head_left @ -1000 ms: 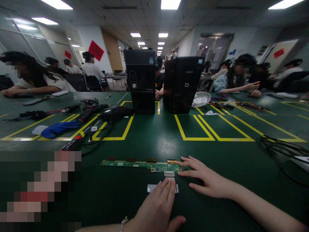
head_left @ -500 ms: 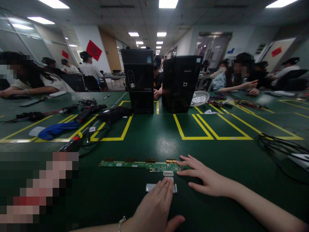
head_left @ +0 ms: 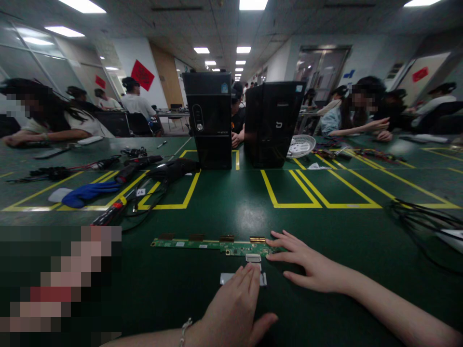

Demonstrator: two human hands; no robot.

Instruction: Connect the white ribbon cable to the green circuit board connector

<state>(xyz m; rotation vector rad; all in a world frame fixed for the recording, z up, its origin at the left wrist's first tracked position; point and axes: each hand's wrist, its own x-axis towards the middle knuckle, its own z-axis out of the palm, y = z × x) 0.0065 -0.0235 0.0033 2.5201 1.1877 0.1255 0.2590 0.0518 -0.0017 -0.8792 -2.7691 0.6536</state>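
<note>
A long, narrow green circuit board [head_left: 206,245] with gold-coloured tabs along its far edge lies flat on the table. My right hand [head_left: 306,262] is spread open over the board's right end, its fingertips touching and partly hiding it. My left hand [head_left: 233,301] reaches in from below, its fingers stretched out side by side and the thumb apart. Its fingertips press on a flat pale ribbon cable [head_left: 257,266] just below the board's white connector [head_left: 253,258]. A silvery-grey strip [head_left: 227,278] shows beside these fingers; the rest of it is under the hand.
Two black computer towers [head_left: 208,120] stand ahead on the green table. To the left lie a blue glove [head_left: 90,194], a red-and-black tool [head_left: 110,212] and dark cables. More black cables [head_left: 427,221] lie at right, with a white basket [head_left: 301,146] farther back. Several people sit around.
The view has shifted very slightly. Both hands keep nearly the same places, the left on the ribbon cable and the right on the circuit board.
</note>
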